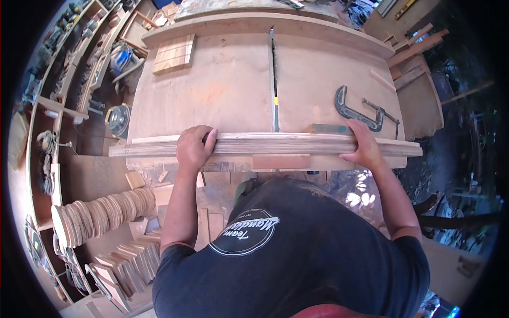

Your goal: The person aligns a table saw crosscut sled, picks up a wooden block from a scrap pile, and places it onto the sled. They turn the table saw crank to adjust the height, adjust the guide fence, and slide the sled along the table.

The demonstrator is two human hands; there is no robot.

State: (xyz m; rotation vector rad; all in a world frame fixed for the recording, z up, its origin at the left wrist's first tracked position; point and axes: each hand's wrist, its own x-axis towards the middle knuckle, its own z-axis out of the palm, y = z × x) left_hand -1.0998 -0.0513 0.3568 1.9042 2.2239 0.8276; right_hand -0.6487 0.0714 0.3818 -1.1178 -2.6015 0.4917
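A long laminated wooden bar [275, 144] lies across the near edge of a plywood work surface [222, 90]. My left hand [196, 147] is closed over the bar left of its middle, the thumb on the near-right side. Toward the bar's right end, my right hand [365, 146] grips it, thumb on the near face and fingers over the top. Close behind the right hand are a grey-green-faced block [326, 129] and a metal C-clamp [352, 112] lying on its side. A reddish wood block [281, 161] sits on the near side of the bar.
A narrow slot [274, 79] runs front to back through the surface. At the far left sits a pale wood block [174, 54], before a curved wooden rail [238, 25]. Round wooden discs [101, 214] and stacked boards [130, 265] stand at lower left, near shelving [45, 122].
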